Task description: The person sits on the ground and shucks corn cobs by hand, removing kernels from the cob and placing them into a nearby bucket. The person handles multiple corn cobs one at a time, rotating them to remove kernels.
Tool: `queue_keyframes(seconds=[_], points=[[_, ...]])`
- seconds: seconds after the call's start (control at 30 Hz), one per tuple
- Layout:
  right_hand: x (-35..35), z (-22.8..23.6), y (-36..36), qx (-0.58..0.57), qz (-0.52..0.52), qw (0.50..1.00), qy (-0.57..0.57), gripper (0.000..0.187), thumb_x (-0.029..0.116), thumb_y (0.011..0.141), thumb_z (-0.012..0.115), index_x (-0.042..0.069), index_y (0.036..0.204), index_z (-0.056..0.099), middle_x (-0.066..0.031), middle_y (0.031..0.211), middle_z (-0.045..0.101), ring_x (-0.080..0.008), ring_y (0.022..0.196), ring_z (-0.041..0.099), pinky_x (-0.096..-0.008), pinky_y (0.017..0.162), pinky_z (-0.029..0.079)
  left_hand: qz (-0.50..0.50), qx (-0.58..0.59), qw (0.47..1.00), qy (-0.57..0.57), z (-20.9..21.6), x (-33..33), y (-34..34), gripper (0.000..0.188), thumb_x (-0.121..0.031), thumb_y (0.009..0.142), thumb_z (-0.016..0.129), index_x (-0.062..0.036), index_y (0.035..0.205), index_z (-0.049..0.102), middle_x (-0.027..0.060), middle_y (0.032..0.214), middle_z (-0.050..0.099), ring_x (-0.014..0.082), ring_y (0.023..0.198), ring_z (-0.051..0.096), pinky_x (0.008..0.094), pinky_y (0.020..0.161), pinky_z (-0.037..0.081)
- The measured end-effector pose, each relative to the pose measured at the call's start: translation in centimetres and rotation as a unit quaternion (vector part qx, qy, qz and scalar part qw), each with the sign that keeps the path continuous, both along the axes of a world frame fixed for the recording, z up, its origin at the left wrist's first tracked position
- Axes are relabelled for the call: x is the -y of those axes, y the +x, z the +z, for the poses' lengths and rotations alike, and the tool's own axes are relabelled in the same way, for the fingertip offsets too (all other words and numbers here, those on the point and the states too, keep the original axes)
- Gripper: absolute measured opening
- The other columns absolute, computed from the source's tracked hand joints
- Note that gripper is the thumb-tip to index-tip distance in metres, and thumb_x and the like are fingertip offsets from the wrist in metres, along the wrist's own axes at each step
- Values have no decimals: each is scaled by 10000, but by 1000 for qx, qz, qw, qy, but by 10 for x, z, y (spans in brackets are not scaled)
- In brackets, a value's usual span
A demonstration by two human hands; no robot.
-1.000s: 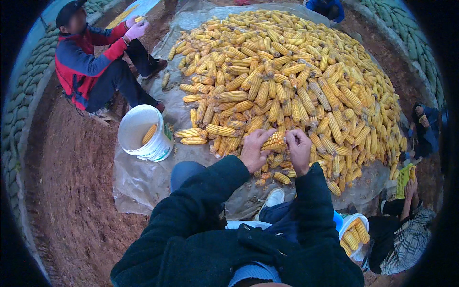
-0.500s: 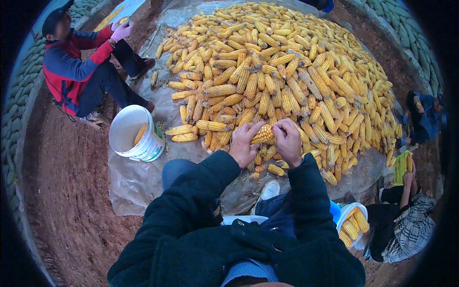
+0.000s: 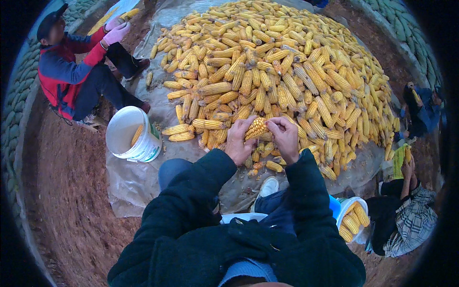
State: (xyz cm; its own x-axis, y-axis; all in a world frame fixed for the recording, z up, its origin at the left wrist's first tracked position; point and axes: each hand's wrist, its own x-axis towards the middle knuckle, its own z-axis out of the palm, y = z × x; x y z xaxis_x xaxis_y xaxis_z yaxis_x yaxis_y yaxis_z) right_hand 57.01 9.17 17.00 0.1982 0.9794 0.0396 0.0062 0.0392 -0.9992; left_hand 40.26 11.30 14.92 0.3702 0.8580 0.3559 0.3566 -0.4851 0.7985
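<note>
In front of my knees I hold a yellow corn cob (image 3: 257,128) above the near edge of a large pile of corn cobs (image 3: 267,91). My left hand (image 3: 240,141) is closed round its left end. At the other end, the thumb and fingers of my right hand (image 3: 285,138) are bent together and pinch the cob's tip. Bare kernels show between the two hands. Loose cobs, such as a short cob (image 3: 274,166), lie just below my hands on the sheet.
A white bucket (image 3: 125,131) with one cob inside stands at the left, near a seated person (image 3: 71,71) in pink gloves. At my right, a bucket (image 3: 366,205) holds several cobs, beside a person with a green basket (image 3: 398,160). A grey plastic sheet (image 3: 129,186) lies over brown soil.
My view has shifted slightly. The cob in my hands is tilted more, its left end lower, and my right fingers sit at its right tip. The person in pink gloves has moved their hands.
</note>
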Motion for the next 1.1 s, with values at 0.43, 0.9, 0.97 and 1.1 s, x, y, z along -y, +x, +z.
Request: queue_keyframes(seconds=[0.43, 0.9, 0.97, 1.1], points=[[-2, -5, 6, 84, -7, 995, 53, 128, 53, 870, 605, -58, 904, 660, -39, 803, 600, -90, 730, 556, -228, 654, 440, -48, 74, 994, -63, -13, -2, 3, 675, 16, 699, 674, -55, 1328, 439, 181, 1138, 527, 330, 1094, 511, 368, 971, 394], [-2, -13, 5, 77, -37, 996, 24, 142, 79, 887, 598, -54, 885, 648, -6, 710, 546, -55, 639, 487, -219, 561, 388, -44, 102, 987, -119, -19, -1, 6, 693, 5, 695, 693, -45, 1337, 437, 149, 1130, 529, 275, 1075, 527, 346, 957, 406], [-2, -14, 5, 74, -44, 996, -2, 142, 84, 887, 605, -52, 870, 642, -3, 694, 539, -46, 625, 478, -216, 546, 382, -36, 92, 990, -96, -19, -1, 5, 687, -16, 693, 711, -57, 1327, 448, 162, 1103, 534, 299, 1052, 533, 359, 941, 411], [-3, -16, 3, 78, -44, 993, 75, 127, 74, 883, 608, -34, 819, 624, 5, 703, 517, -34, 608, 457, -208, 525, 363, -36, 85, 992, -83, -17, -1, 5, 692, -20, 684, 719, -57, 1322, 453, 163, 1087, 544, 304, 1039, 541, 362, 930, 416]])
